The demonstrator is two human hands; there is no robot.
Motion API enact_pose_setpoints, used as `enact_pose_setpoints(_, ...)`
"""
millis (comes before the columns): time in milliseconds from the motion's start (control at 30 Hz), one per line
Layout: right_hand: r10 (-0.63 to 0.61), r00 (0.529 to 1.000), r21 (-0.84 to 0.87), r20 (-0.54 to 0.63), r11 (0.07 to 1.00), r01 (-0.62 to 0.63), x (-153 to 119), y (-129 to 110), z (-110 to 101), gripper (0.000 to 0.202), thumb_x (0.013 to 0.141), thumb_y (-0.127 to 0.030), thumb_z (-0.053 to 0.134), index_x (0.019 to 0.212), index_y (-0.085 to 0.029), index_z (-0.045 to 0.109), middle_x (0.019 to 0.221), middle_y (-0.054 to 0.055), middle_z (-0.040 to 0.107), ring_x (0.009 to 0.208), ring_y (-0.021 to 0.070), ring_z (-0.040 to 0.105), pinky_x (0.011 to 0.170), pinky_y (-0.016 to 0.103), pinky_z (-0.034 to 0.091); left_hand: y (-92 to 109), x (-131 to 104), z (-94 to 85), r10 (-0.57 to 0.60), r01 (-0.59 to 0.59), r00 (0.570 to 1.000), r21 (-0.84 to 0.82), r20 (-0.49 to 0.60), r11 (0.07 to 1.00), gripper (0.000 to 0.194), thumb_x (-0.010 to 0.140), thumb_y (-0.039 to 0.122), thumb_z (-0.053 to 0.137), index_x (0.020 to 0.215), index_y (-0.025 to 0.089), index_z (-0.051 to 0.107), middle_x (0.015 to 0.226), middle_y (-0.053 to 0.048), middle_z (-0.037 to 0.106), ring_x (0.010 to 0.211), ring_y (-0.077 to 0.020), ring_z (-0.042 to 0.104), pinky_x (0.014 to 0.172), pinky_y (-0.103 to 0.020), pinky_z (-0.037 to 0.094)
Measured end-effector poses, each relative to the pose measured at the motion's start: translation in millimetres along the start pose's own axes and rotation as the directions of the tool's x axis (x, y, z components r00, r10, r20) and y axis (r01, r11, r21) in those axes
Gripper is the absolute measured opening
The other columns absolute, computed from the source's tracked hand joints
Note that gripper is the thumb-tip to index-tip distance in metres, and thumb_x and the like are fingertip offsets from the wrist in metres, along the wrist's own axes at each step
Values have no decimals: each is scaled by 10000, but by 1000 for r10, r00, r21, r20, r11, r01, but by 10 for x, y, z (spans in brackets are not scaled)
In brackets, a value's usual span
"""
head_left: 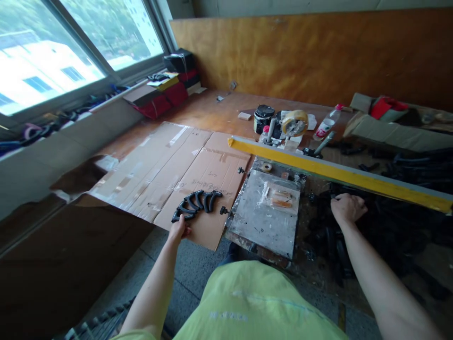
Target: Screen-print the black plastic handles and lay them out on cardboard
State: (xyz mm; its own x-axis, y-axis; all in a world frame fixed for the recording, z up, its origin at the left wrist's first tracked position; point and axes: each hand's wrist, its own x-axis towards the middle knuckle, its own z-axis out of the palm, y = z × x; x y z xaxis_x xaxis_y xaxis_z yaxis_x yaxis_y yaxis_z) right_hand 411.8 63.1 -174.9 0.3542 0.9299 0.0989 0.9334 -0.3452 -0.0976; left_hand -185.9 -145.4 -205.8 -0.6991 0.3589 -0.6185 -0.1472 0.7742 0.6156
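Note:
Several black curved handles [199, 200] lie side by side in a fanned row on a flattened cardboard sheet [141, 165]. My left hand [179, 229] is at the near end of the row, its thumb and fingers closed on the nearest black curved handle [184, 216]. Far to the right, my right hand [348, 208] reaches into a dark heap of similar black pieces [336, 243]. Its fingers are curled, and whatever is in them is hidden. Between my hands is a grey metal plate [253, 215] bearing a clear plastic bag [282, 196] with orange-brown contents.
A long yellow-faced bar [332, 172] crosses above the plate and heap. Behind it stand a black-lidded jar [264, 118], a tape roll [295, 123] and a bottle [328, 123]. An open carton [392, 132] sits at back right. Black clips [223, 210] lie by the cardboard's right edge.

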Motion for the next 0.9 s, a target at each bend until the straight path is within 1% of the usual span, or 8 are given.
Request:
enact_pose_setpoints(100, -45, 999, -4, -27, 999, 45, -137, -26, -14, 297, 835, -231, 512, 1095, -152, 632, 1025, 148, 645, 1090, 292, 492, 874, 417, 363, -53, -95, -30, 69, -68, 998, 85, -4, 994, 446, 838, 546, 431, 700, 148, 575, 446, -36, 551, 382, -158, 512, 393, -255, 435)
enact_pose_setpoints(200, -105, 994, -83, 10, 991, 105, -232, 1, -11, 349, 829, -231, 550, 1162, -132, 583, 1152, 160, 601, 1110, 292, 478, 854, 395, 364, -57, -229, 62, 217, -217, 976, 162, 17, 963, 441, 823, 582, 430, 720, 172, 558, 462, -8, 560, 402, -152, 519, 422, -253, 444)
enact_pose_setpoints(400, -70, 996, -98, 55, 992, 75, -163, 20, -28, 301, 836, -170, 527, 1130, -118, 571, 1092, 177, 619, 1093, 297, 480, 855, 406, 345, 295, -587, 459, 464, -483, 876, 243, 135, 841, 472, 822, 624, 406, 715, 188, 553, 466, 5, 567, 377, -145, 503, 401, -239, 385)
enact_pose_setpoints(567, 5, 998, 117, -55, 993, 2, -118, 78, -28, 369, 789, -129, 532, 1152, -165, 585, 1020, 137, 658, 1069, 289, 520, 881, 408, 363, 538, -853, 571, 566, -594, 803, 179, 186, 784, 454, 823, 610, 436, 697, 192, 558, 462, 6, 566, 391, -136, 495, 408, -226, 374)
enact_pose_setpoints(667, -113, 978, 347, -176, 922, 169, -291, -69, -51, 308, 828, -189, 538, 1125, -162, 614, 1045, 126, 653, 992, 255, 569, 861, 373, 419, 655, -979, 617, 607, -625, 775, 74, 178, 777, 434, 826, 602, 468, 715, 194, 560, 459, 21, 546, 404, -130, 485, 415, -220, 370)
enact_pose_setpoints(733, -327, 916, 435, -230, 808, 398, -475, -312, -78, 262, 869, -223, 528, 1100, -179, 645, 1043, 107, 657, 971, 238, 581, 870, 365, 438, 803, -1089, 697, 639, -652, 743, -5, 200, 759, 421, 832, 589, 484, 718, 191, 560, 457, 28, 534, 406, -120, 470, 419, -212, 359)
enact_pose_setpoints(800, -541, 799, 436, -265, 671, 599, -660, -623, -97, 247, 894, -226, 523, 1093, -207, 669, 1048, 86, 661, 990, 233, 575, 899, 372, 432, 1027, -1240, 814, 684, -687, 689, -88, 240, 722, 405, 840, 569, 498, 733, 185, 567, 465, 31, 532, 407, -106, 456, 421, -201, 346)
enact_pose_setpoints(900, -717, 649, 377, -254, 545, 749, -848, -1045, -91, 246, 902, -202, 528, 1090, -215, 686, 1043, 76, 662, 996, 233, 559, 897, 378, 422, 1458, -1531, 1005, 766, -731, 587, -236, 261, 640, 381, 847, 550, 513, 812, 177, 584, 484, 37, 539, 410, -89, 450, 426, -185, 350)
